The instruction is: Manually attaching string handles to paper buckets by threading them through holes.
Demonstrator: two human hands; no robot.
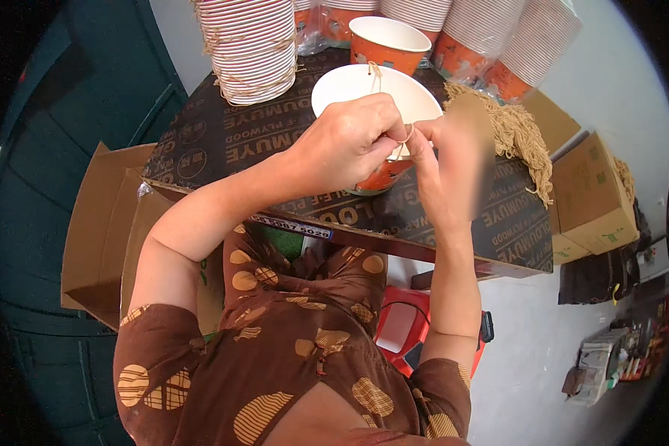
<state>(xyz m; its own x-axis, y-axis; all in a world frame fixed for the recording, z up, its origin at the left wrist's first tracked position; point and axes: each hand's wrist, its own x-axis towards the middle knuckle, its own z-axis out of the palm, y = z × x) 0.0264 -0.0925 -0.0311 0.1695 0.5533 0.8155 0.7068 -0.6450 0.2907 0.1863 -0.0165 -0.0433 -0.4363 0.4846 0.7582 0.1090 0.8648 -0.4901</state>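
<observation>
- Head view: hands meet over a white-lined orange paper bowl point(372, 93) standing on the dark plywood bench point(223, 141); we see our left hand point(349, 141) and right hand point(442, 175) close together just in front of the bowl's near rim.
- Fingers of both hands are pinched together on a thin tan string point(403, 141); a short piece of the same string point(375, 70) shows at the bowl's far rim, so the cord seems to run across the bowl.
- We judge the step in hand to be knotting or threading the string at the near rim; whether a knot is already formed we cannot tell, since the fingertips cover it.
- The next move, as we read it, calls for steady tension on both ends and a small, precise pull, with the light bowl kept from tipping.
- Behind the bowl stands a second orange cup point(389, 43); a tied stack of striped bowls point(254, 48) rises at the bench's left, and sleeved stacks of cups point(498, 41) lean at the right.
- A bundle of tan strings point(520, 137) lies on the bench beside our right hand; open cardboard boxes point(100, 230) sit on the floor to our left.
</observation>
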